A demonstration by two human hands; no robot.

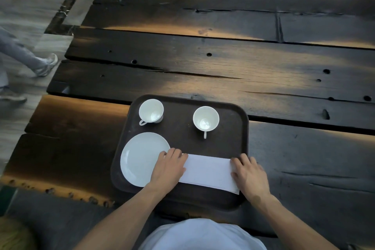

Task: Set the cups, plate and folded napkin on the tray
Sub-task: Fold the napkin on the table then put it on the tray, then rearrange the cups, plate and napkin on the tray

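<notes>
A dark plank table (203, 63) with cracks, bolt holes and patches of warm light fills the view, with grey flooring to its left and a green patterned surface beyond its far edge. A dark rounded tray (233, 128) sits at the near edge.

The left hand (168, 168) lies flat, fingers spread and released, on the left end of the folded white napkin (209, 171); its wrist passes over the right rim of the plate. The right hand (250, 174) rests palm down on the napkin's right end, fingers loosely extended, pressing rather than pinching. The napkin lies flat across the near half of the tray, running slightly downhill to the right, its right corner reaching close to the tray's rim.

The white plate (140, 158) sits in the tray's near-left corner, just beside the napkin. Two white cups stand upright in the far half: the left cup (151, 110) with its handle toward the near left, the right cup (206, 118) with its handle pointing straight back at the person. The cups are well apart.

At the far left, someone's trouser legs and sneakers (47, 65) cross the floor, blurred.
</notes>
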